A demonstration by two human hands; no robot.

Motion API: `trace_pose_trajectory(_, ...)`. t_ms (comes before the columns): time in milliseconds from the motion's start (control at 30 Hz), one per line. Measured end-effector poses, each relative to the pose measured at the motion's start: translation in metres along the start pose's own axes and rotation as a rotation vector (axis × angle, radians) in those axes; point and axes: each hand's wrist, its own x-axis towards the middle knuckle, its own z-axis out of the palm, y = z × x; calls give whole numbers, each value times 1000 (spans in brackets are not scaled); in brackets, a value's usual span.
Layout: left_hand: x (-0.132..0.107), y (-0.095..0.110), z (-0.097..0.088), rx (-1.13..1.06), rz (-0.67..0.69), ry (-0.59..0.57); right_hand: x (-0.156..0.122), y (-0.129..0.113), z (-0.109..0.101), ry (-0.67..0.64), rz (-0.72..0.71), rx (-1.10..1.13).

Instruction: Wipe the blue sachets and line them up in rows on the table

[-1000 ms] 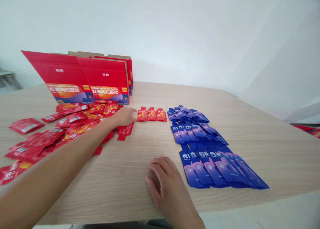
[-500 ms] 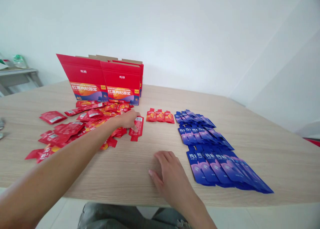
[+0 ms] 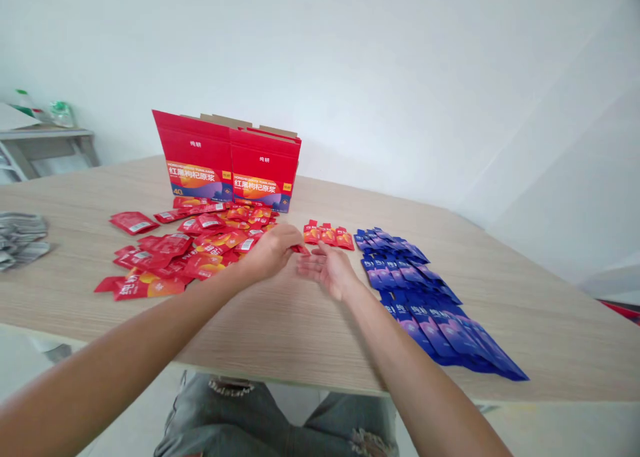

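My left hand [image 3: 273, 250] is closed on a red sachet [image 3: 301, 248] just in front of a short row of three red sachets [image 3: 327, 236]. My right hand [image 3: 327, 269] has its fingers apart, palm up, right next to the sachet and touching its end. A loose heap of red sachets [image 3: 190, 247] lies to the left of both hands. Rows of blue sachets [image 3: 425, 297] lie to the right.
Red printed cartons [image 3: 233, 160] stand upright at the back of the wooden table [image 3: 525, 297]. A grey stack [image 3: 17, 237] sits at the table's left edge. A shelf [image 3: 45, 144] stands by the far left wall. My knees show below the table's near edge.
My left hand picked a red sachet from the heap and drew it toward the middle. My right hand lifted off the table and moved up to meet it. The view shifted left.
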Motion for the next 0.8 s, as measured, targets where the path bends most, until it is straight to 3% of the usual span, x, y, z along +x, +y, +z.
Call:
trace_pose_trajectory(167, -24, -2, 22, -71, 94, 49, 17, -11, -9, 16, -12, -64)
trace_pose_trajectory(367, -10, -14, 21, -24, 41, -30, 48, -25, -8, 7, -48, -109)
trace_pose_trajectory(500, 2, -30, 8, 120, -160, -85, 82, -40, -5, 78, -115, -191)
trace_pose_trajectory(567, 3, -39, 0, 219, -271, -178, 102, -47, -3, 128, -142, -254)
trace_pose_trajectory(700, -3, -50, -11, 319, -350, -415, 134, -54, 2, 177, -173, -392)
trace_pose_trajectory(800, -4, -50, -16, 310, -395, -481, 151, -52, 7, 177, -187, -493)
